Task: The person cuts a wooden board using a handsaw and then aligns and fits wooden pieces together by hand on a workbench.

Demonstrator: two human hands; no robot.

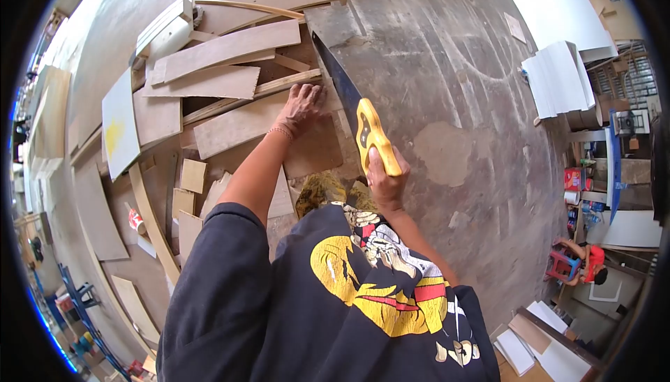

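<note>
A handsaw with a yellow handle [377,138] is in my right hand [388,181], its fingers wrapped round the grip. The dark blade [336,75] points forward and to the left, near the ends of the stacked boards. My left hand [303,105] rests by the near end of a narrow wood strip [269,89], its fingers bent over the edge of the pile. What is under those fingers is too hidden to name. Flat plywood pieces [230,50] lie just beyond and left of it.
Wood offcuts [192,176] and a white panel with a yellow stain [121,125] lie on the left. White sheets [558,78] stand at the right. A person in red [594,263] is by a stool at the far right. Concrete floor [481,193] spreads right of the saw.
</note>
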